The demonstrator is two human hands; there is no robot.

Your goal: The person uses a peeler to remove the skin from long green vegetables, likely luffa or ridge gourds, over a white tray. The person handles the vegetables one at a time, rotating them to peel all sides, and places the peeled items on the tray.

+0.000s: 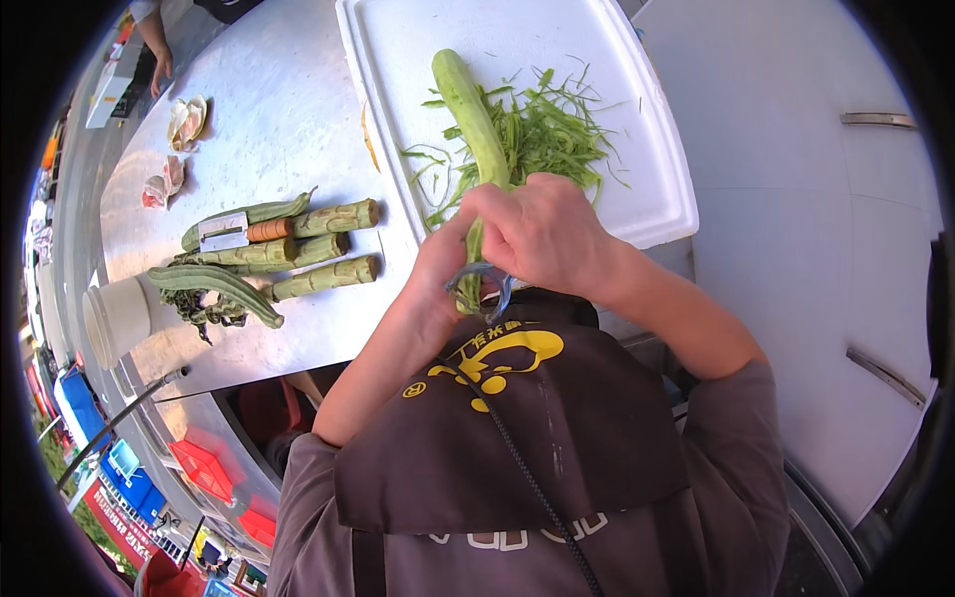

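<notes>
A long ridged luffa gourd [470,112], pale and peeled over its far part, points away from me above a white foam lid [675,201]. My left hand [442,257] is closed around its near part, where darker ridged skin shows. My right hand [548,227] is a fist against the gourd, beside the left. Below that fist, a blue clear-plastic peeler [501,289] curves around the gourd's near end; its handle seems to lie inside the right fist, mostly hidden. Green peelings [548,138] are heaped on the lid beneath and right of the gourd.
Left on the metal table [298,97] lie unpeeled luffas [216,287], several cut green stalks [324,280], and a peeling knife [246,230] with an orange-brown handle. Farther off are pale crumpled pieces [186,123]. A white tub [116,321] stands at the left edge. Another person's hand [160,71] hangs at upper left.
</notes>
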